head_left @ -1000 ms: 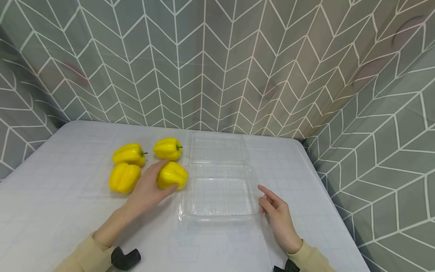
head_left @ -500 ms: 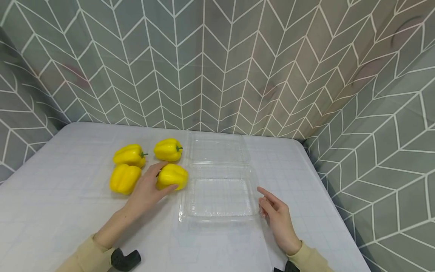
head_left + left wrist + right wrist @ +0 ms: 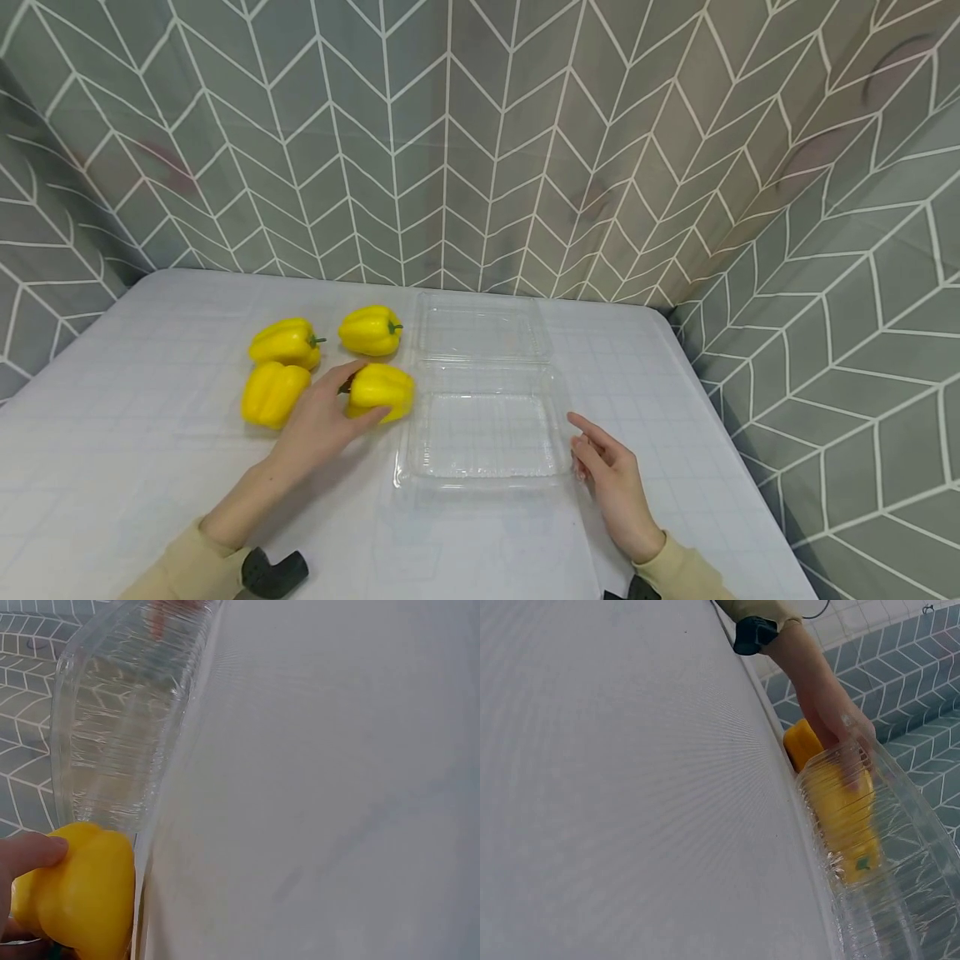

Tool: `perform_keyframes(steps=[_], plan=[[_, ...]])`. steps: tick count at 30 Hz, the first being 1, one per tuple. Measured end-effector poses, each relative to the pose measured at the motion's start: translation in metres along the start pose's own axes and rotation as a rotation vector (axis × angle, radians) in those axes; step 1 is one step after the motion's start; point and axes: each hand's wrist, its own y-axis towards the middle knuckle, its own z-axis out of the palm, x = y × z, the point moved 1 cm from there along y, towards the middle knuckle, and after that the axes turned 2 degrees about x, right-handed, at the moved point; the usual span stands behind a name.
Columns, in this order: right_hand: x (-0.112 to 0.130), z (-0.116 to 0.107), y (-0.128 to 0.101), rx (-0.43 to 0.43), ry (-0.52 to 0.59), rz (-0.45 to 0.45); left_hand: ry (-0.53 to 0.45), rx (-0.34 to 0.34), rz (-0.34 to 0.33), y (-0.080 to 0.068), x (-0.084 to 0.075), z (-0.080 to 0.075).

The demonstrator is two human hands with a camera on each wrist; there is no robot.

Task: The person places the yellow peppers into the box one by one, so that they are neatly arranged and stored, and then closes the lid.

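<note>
In the head view my left hand (image 3: 318,421) grips a yellow bell pepper (image 3: 382,392), just left of the clear plastic clamshell container (image 3: 487,433). The left wrist view shows the thumb (image 3: 37,853) lying on the pepper's (image 3: 90,889) side, with part of the fingers behind it. Three more yellow bell peppers lie around that hand: one behind (image 3: 370,330), one at the back left (image 3: 285,342), one at the left (image 3: 275,394). My right hand (image 3: 615,479) is by the container's right rim, index finger extended, other fingers loosely bent, holding nothing.
The container's lid (image 3: 482,329) lies folded back, flat toward the far edge of the white-covered table (image 3: 480,542). Grey curtains with a white chevron pattern (image 3: 480,150) hang behind the table and along its sides.
The gripped pepper has shifted slightly toward the near edge, and a dark gap now shows between it and my left fingers. My right hand stays nearly still.
</note>
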Motion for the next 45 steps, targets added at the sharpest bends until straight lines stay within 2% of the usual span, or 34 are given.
perform_keyframes(steps=[13,20,36,45], plan=[[-0.001,0.0,0.0,-0.003,0.004,-0.015,0.013,-0.091,0.023,-0.002,-0.002,-0.008],[-0.001,0.001,-0.001,-0.001,0.009,-0.015,0.019,-0.104,0.031,-0.002,-0.004,-0.011],[-0.002,0.0,0.0,0.005,0.021,-0.025,0.018,-0.207,0.107,-0.001,-0.004,-0.016],[-0.003,0.0,0.0,0.008,0.019,-0.031,0.013,-0.249,0.139,-0.003,-0.011,-0.017]])
